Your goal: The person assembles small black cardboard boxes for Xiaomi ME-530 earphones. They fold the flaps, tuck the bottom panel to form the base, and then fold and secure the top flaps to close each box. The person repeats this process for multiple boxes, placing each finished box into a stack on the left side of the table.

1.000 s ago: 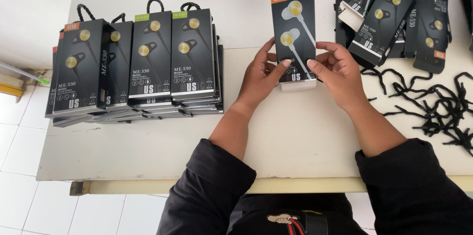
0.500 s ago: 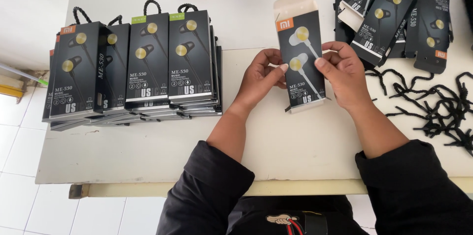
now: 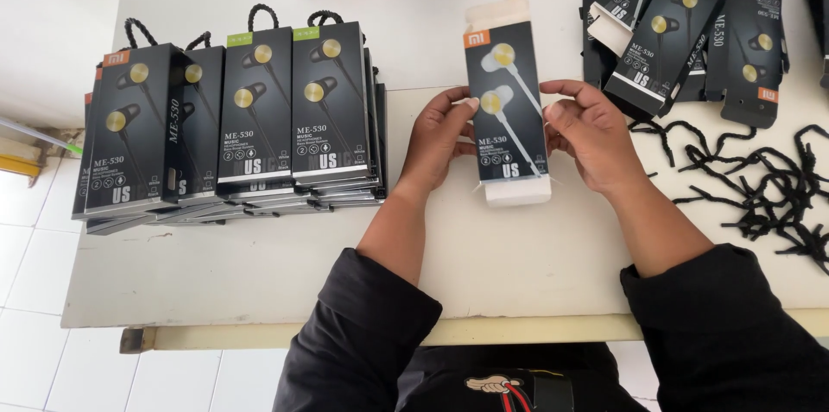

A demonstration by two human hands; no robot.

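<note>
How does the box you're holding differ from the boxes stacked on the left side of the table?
The held box is single and gripped by the left hand and right hand; the stacked boxes lie in overlapping piles on the table. The held box shows pale flaps at both ends and no cord; the stacked boxes carry black cord loops on top. Both are black with gold earphone pictures.
</note>
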